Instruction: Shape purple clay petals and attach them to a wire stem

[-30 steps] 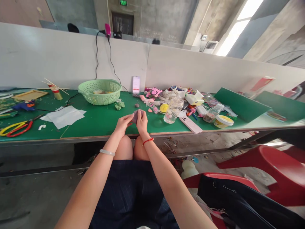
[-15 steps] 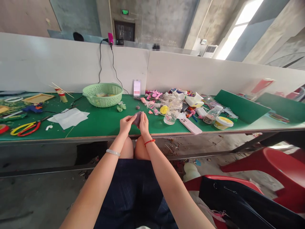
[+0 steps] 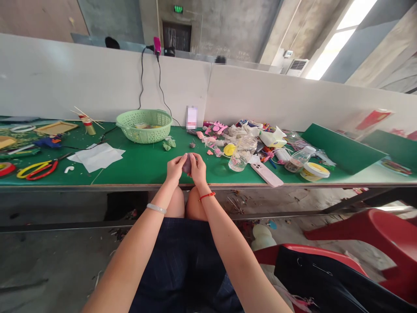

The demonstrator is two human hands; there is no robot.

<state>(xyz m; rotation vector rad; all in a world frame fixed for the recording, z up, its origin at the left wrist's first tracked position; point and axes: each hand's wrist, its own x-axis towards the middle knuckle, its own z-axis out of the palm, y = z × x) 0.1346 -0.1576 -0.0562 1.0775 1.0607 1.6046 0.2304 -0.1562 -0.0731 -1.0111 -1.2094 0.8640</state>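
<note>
A small grey-purple lump of soft material [image 3: 187, 165] is pinched between both my hands just above the front edge of the green table [image 3: 143, 167]. My left hand [image 3: 175, 168] grips its left side with curled fingers. My right hand [image 3: 197, 169] closes on its right side, thumb pressed against the lump. A white bangle sits on my left wrist and a red string on my right wrist. My knees show below the table edge.
A green basket [image 3: 145, 125], white paper sheets [image 3: 97, 155] and yellow-and-red scissors [image 3: 35, 168] lie to the left. To the right are a clear bottle [image 3: 241, 153], a pink phone [image 3: 265, 173], a yellow-lidded tub [image 3: 314, 170] and a heap of craft scraps. Red chairs [image 3: 358, 226] stand at right.
Both hands stay closed on the lump, working it slightly; the left fingers have shifted over its top. The view has drifted a little, so the scene sits slightly further right.
</note>
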